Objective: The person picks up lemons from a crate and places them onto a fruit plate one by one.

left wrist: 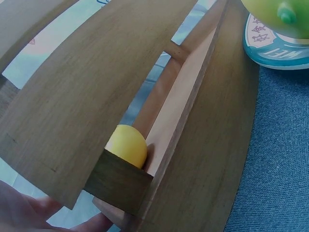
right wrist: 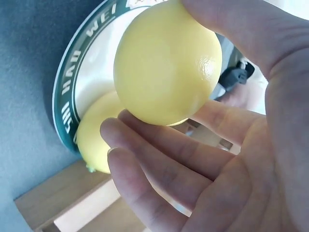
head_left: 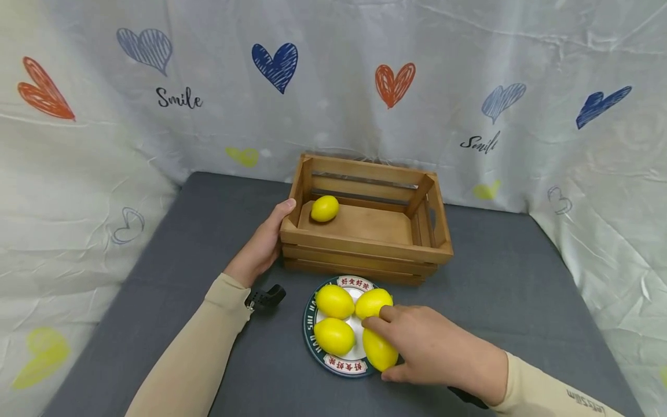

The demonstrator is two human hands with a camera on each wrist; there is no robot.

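A round plate (head_left: 308,337) with a dark green rim bears several yellow lemons. My right hand (head_left: 435,347) holds the lemon (head_left: 379,350) at the plate's lower right, thumb on one side and fingers on the other; the right wrist view shows this lemon (right wrist: 166,63) between them. Beside it on the plate lie an upper right lemon (head_left: 373,303), an upper left lemon (head_left: 334,301) and a lower left lemon (head_left: 334,336). My left hand (head_left: 263,243) grips the left end of a slatted wooden crate (head_left: 365,252). One lemon (head_left: 325,208) sits inside the crate, near its left end.
Dark grey cloth covers the table (head_left: 250,359). The crate stands just behind the plate. A pale curtain (head_left: 333,127) printed with hearts hangs behind the table and along both sides. A black strap (head_left: 267,297) hangs at my left wrist.
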